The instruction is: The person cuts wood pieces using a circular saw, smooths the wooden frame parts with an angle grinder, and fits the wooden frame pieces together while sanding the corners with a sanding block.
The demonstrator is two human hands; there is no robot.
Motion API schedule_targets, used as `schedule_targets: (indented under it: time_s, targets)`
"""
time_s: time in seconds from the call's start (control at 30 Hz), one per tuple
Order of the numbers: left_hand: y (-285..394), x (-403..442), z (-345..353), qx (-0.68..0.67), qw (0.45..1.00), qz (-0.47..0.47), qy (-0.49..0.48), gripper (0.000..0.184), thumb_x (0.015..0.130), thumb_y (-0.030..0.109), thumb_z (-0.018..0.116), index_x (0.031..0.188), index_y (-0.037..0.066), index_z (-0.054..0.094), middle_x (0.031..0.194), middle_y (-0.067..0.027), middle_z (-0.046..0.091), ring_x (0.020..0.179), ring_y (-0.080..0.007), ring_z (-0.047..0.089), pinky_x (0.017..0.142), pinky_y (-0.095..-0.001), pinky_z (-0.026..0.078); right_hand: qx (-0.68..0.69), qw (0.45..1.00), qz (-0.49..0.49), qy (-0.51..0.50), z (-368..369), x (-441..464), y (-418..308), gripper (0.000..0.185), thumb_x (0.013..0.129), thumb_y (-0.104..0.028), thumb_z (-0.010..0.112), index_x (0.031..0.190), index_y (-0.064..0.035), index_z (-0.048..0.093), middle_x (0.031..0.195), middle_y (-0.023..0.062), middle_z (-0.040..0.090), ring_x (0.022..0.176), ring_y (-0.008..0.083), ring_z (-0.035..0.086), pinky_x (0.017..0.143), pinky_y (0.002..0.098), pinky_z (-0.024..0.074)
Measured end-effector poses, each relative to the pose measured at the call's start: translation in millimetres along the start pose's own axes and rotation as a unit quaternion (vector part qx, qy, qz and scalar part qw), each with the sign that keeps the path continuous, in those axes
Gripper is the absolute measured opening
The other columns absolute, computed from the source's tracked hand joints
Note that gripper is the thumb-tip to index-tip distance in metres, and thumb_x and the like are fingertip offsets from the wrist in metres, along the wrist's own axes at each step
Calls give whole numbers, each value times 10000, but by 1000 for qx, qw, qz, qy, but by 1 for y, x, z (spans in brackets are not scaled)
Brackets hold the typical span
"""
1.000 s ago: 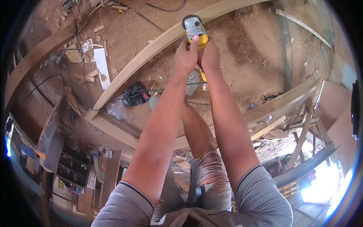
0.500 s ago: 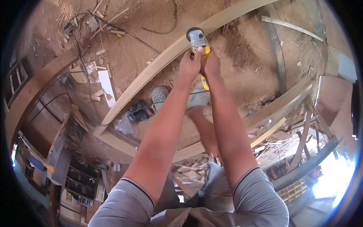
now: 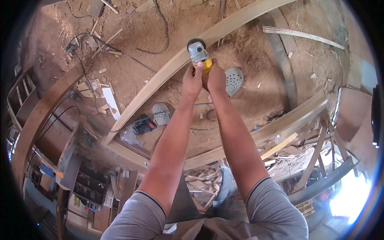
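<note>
Landmark: one curved wooden beam [image 3: 236, 25], long axis slanting from near left to far right, far end cut off by the top edge of the view; item, one yellow-and-grey power tool [image 3: 199, 55], at the beam's near edge, its dark disc [image 3: 195, 42] over the beam; tool's long axis pointing away from the person, leaning slightly left, crossing the beam's line at an angle; whether the disc touches the wood, cannot tell.

Left hand [image 3: 193, 83]: closed on the tool, thumb along its top, on the near side of the beam and the nearer of the two to it; right hand [image 3: 217, 78]: wrapped about the tool's yellow end, also on the near side, beside the left.

Also on the beam's near side: two perforated clogs [image 3: 234, 81], one partly behind the left forearm; one dark bundle [image 3: 143, 125], close to the beam's left end; beyond the beam, one white board [image 3: 111, 103] and one dark cable [image 3: 165, 30].

Hidden or unclear: the tool's rear, covered by the hands; most of the fingers; the disc's underside; whatever lies in the glare, far right of the beam's near end.
</note>
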State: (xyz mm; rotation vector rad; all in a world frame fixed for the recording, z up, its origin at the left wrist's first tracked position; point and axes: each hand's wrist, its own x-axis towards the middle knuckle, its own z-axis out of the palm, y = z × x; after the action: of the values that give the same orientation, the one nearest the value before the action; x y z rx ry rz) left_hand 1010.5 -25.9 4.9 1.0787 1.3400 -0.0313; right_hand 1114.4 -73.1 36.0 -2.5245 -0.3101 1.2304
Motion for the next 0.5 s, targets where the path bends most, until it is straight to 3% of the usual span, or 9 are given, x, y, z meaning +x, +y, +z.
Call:
schedule_targets:
  time_s: [0.07,0.17,0.27,0.37,0.5]
  targets:
    - [13,2,12,16,1000,13,-14,673,1084,604,559,1222,-46,665,1039,-71,687,928,-128,588,810,-311,516,2,1000,7,12,-9,8,4,600,907,-494,741,1242,-15,606,1032,282,761,1043,475,734,916,550,578]
    - [29,9,32,44,999,7,-25,682,1081,610,561,1245,-44,662,1039,-72,689,919,-127,584,801,-313,515,17,1000,1,21,-27,23,13,615,910,-503,735,1258,-11,611,1029,284,760,1038,478,734,907,552,580]
    - [37,12,56,39,999,10,-17,689,1064,590,605,1149,-90,676,992,-142,712,917,-167,615,840,-342,518,27,999,-6,25,-50,31,23,628,911,-520,730,1255,-8,616,1033,289,760,1033,479,734,899,552,582]
    - [40,13,79,-35,999,37,10,694,1057,599,612,1152,-84,686,996,-147,719,933,-171,623,855,-347,520,15,1000,0,14,-71,41,22,644,905,-546,732,1240,-8,619,1037,294,757,1031,477,735,897,555,581]
    - [65,19,99,25,999,22,5,690,1052,608,612,1152,-69,700,1009,-164,730,953,-185,636,878,-359,522,23,999,0,28,-93,57,27,609,901,-538,738,1209,-25,622,1041,301,751,1052,486,723,911,562,570]
